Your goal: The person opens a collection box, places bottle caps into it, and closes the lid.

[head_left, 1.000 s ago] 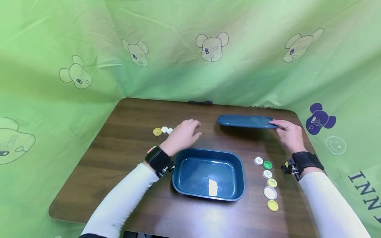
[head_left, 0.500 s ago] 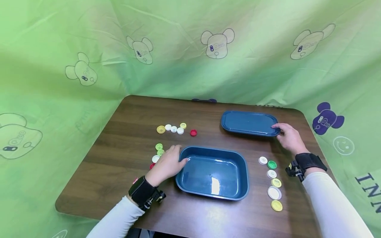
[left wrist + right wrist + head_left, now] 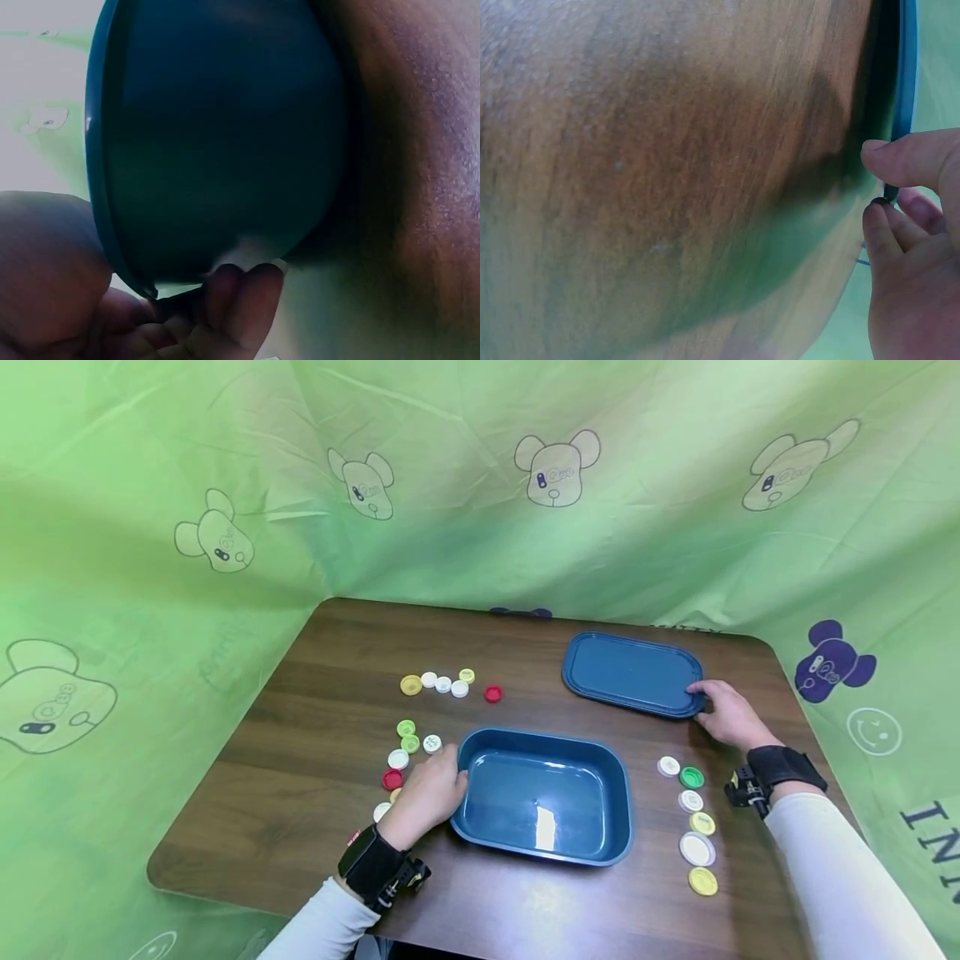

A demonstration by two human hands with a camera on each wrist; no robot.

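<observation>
The only readable writing is part of dark capital letters, "IN", on the green cloth (image 3: 225,460) at the right; the rest is cut off.

The left hand (image 3: 427,793) has its grip clamped on the left rim of the blue tub (image 3: 543,795), thumb over the rim and fingers curled against the outer wall, near the front middle of the tabletop (image 3: 337,643). The right hand (image 3: 726,714) pinches the near right corner of the flat blue lid (image 3: 633,673), which lies at the far right of the tabletop.

Since half a second ago the left hand has drawn back slightly along the tub, uncovering more bottle caps (image 3: 408,743) beside it; the lid now lies flat.

Another row of caps (image 3: 442,683) lies toward the far left, and a column of caps (image 3: 693,822) right of the tub. The tabletop is dark wood grain, enclosed by cloth printed with bear faces.
</observation>
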